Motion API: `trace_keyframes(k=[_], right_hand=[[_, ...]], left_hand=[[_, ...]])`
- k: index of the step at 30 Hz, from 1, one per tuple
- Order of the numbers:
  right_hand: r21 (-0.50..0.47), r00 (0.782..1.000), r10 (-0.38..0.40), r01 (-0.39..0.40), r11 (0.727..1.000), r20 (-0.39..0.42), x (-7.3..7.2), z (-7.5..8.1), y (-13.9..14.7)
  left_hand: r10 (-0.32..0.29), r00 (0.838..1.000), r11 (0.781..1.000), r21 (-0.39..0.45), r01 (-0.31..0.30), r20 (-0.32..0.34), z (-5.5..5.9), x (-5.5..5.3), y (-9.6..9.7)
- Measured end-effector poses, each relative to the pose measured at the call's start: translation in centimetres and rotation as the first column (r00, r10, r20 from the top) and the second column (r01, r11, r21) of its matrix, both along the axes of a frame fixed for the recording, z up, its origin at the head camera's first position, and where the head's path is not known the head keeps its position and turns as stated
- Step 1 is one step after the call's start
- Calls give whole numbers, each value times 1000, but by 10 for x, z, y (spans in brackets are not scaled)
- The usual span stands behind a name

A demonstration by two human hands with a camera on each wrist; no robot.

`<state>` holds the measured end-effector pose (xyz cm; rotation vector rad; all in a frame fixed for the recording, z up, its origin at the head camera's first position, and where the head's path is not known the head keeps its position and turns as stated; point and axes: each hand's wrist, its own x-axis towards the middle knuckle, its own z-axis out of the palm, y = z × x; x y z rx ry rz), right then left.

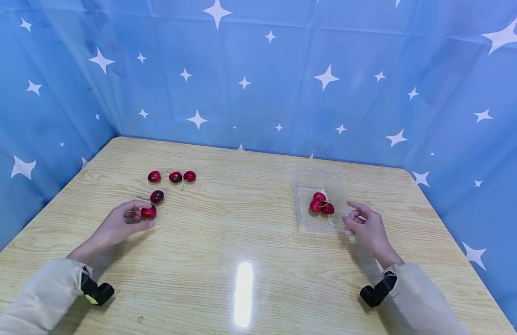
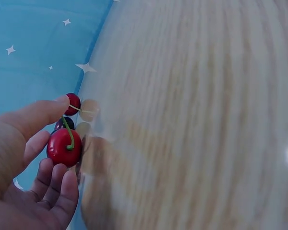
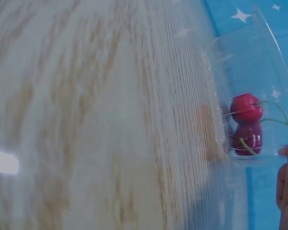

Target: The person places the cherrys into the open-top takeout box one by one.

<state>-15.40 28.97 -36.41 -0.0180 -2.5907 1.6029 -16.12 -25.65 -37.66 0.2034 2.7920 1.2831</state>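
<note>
head view: the left hand (image 1: 124, 222) curves its fingers about a red cherry (image 1: 149, 212), the thumb spread away; i cannot tell whether the grip pinches the fruit. a darker cherry (image 1: 157, 196) lies just beyond, and three more cherries (image 1: 175, 177) sit in a row farther back on the wooden surface (image 1: 225, 232). well apart, the right hand (image 1: 369, 230) has its fingertips at the right side of a clear container (image 1: 305, 219) bearing three stemmed cherries (image 1: 328, 209); whether that grip pinches the plastic i cannot tell.
</note>
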Motion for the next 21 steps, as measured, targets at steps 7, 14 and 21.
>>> trace_keyframes(k=[7, 14, 21], right_hand=[[-11, 1000, 6, -6, 1000, -2, -1, 0, -1], [-12, 1000, -2, 2, 1000, 12, -1, -1, 0], [12, 1000, 0, 0, 1000, 5, 0, -1, 0]], left_hand=[[20, 1000, 1000, 2, -20, -3, -3, 4, -1], [39, 999, 999, 15, -38, -31, -5, 5, -1], [51, 998, 998, 23, -51, -30, -5, 6, -1]])
